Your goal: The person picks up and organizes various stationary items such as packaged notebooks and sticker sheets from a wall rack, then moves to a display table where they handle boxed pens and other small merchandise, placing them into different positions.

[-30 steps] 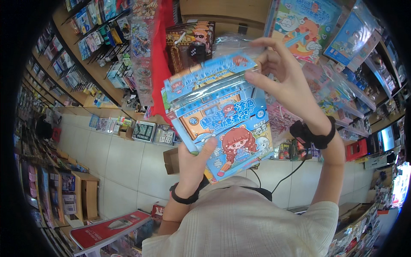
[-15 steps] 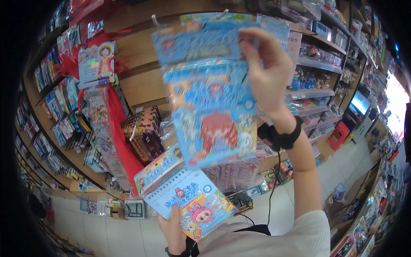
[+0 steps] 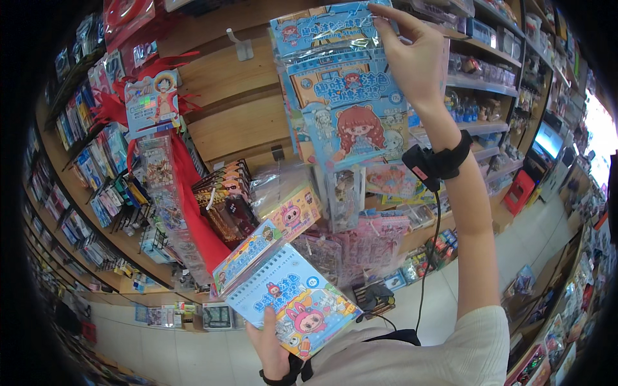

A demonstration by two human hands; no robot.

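Observation:
My left hand (image 3: 269,346) is closed on the lower left edge of a blue spiral-bound colouring book pack (image 3: 293,289), its thumb over the cover. That pack lies tilted, with a cartoon figure in a pink hood and a header card at its upper edge. Higher up, my right hand (image 3: 412,61) pinches the top right corner of another blue colouring book pack (image 3: 354,122), which shows a red-haired girl. It hangs nearly upright against the display wall, in front of similar packs partly hidden behind it. Its hanging hole and any hook there cannot be made out.
A bare white hook (image 3: 241,46) juts from the wooden slat wall (image 3: 225,96). Red ribbon (image 3: 187,186) and a cartoon card (image 3: 152,103) hang at left. Below are brown boxed packets (image 3: 228,206) and pink packets (image 3: 373,241). Stocked shelves (image 3: 483,83) stand at right.
My right hand has raised the red-haired-girl pack up and to the right, against the other hanging packs. My left hand still holds its pack low, nearly in place.

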